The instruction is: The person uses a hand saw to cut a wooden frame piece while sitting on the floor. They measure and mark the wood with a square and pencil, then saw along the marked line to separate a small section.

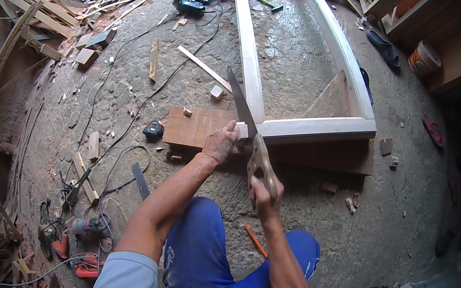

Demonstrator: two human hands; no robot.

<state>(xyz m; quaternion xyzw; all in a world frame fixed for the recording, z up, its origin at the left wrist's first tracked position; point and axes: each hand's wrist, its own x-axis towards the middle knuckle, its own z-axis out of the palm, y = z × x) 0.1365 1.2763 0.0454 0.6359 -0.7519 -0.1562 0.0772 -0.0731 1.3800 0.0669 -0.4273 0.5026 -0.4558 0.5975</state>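
A hand saw [243, 109] with a wooden handle stands with its blade across the left end of a pale wooden frame [319, 129]. Wrapped round the saw's handle is my right hand [265, 193], closed. My left hand [221, 142] grips the short end of the frame's near rail, just left of the blade; its fingertips are partly hidden. Under that rail lies a thick brown wooden block [197, 123]. The frame's two long pieces run away from me across the floor.
A tape measure [154, 129] sits left of the block. Cords, a drill [86, 226] and red tools [89, 266] lie at lower left. An orange pencil-like stick [255, 241] is between my knees. Scrap wood [49, 19] piles up at left; a bucket [424, 59] and sandals [433, 130] are at right.
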